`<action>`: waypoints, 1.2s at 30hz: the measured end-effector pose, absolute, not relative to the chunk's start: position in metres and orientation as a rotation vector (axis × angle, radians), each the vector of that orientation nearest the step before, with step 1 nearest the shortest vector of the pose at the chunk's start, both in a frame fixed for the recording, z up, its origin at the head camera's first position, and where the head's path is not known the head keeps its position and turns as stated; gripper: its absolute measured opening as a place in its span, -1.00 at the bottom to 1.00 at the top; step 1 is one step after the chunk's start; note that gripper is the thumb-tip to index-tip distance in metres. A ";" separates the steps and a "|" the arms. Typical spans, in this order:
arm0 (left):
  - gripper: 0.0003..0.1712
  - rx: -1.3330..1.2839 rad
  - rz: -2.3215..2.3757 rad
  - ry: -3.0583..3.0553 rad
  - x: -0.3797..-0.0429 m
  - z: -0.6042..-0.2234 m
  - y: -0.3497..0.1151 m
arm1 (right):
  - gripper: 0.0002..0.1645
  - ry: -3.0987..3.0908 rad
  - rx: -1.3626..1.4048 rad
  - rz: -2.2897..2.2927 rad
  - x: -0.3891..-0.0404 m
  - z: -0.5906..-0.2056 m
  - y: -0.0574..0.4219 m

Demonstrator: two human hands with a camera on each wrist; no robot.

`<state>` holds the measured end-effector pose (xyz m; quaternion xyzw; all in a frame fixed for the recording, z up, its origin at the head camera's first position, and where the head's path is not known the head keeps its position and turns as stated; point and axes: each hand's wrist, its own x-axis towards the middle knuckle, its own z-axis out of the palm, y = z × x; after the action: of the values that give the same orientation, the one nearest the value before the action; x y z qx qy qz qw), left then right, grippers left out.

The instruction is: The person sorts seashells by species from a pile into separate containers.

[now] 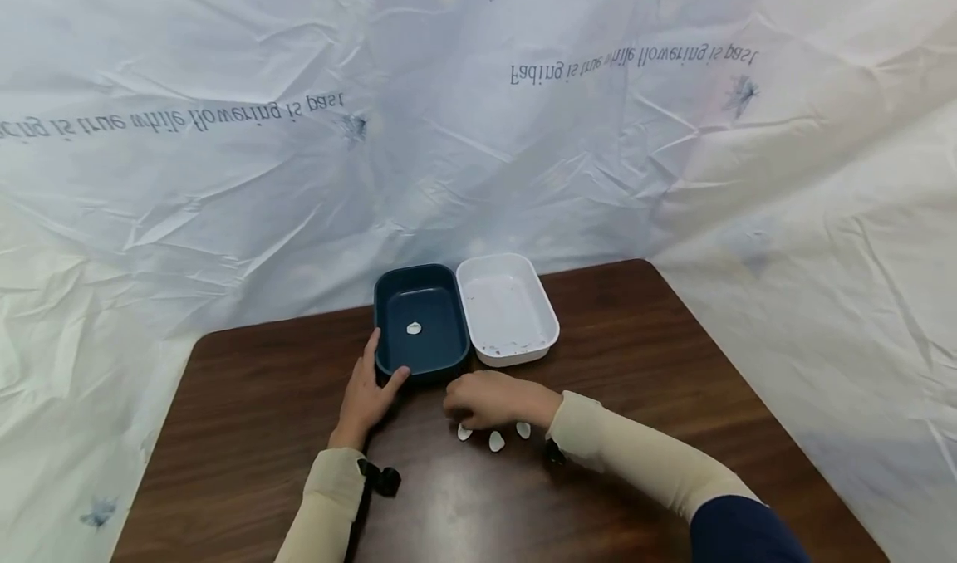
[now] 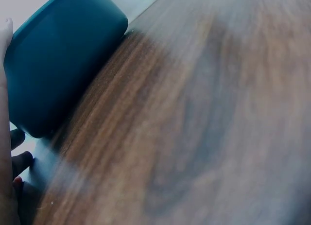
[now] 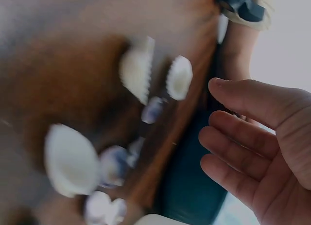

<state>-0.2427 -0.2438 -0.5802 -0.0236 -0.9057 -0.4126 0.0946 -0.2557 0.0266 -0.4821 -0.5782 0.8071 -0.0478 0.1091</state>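
Observation:
My left hand [image 1: 365, 397] rests against the near left corner of a dark blue rectangular dish [image 1: 441, 364], its thumb on the near side and fingers along the left wall. One white seashell [image 1: 414, 328] lies inside that dish. Just in front of it, my right hand [image 1: 497, 398] hovers low over the table, thumb and fingers apart and nothing between them in the right wrist view. Below this hand lie a few white shells [image 1: 497, 441]. The right wrist view shows ribbed white shells [image 3: 180, 78] and several small purple-and-white shells [image 3: 113, 165] close to the fingertips.
A white rectangular dish [image 1: 508, 301] stands right beside the blue one, with small dark specks on its bottom. Both sit toward the back of a dark wooden table [image 1: 254, 430]. Behind the table hangs a wrinkled white sheet [image 1: 419, 131] with printed writing.

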 end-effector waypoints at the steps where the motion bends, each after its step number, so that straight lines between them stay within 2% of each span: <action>1: 0.08 -0.070 -1.216 -2.686 -0.243 -0.580 -0.244 | -0.92 2.374 -1.705 -0.135 -0.255 -0.485 0.027; 8: 0.08 -0.085 -1.210 -2.682 -0.244 -0.578 -0.245 | -0.79 2.361 -1.732 -0.119 -0.247 -0.493 0.030; 20: 0.08 -0.089 -1.214 -2.662 -0.243 -0.577 -0.245 | -0.69 2.380 -1.801 0.005 -0.235 -0.504 0.026; 28: 0.07 -0.093 -1.222 -2.660 -0.244 -0.579 -0.245 | -0.78 2.391 -1.790 -0.032 -0.236 -0.512 0.025; 36: 0.07 -0.099 -1.222 -2.654 -0.243 -0.582 -0.245 | -0.86 2.392 -1.829 -0.050 -0.239 -0.501 0.024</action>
<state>-0.2431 -0.2451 -0.5821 -0.0335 -0.9025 -0.4153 0.1088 -0.2386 0.0237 -0.5009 -0.6060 0.7926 -0.0165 0.0653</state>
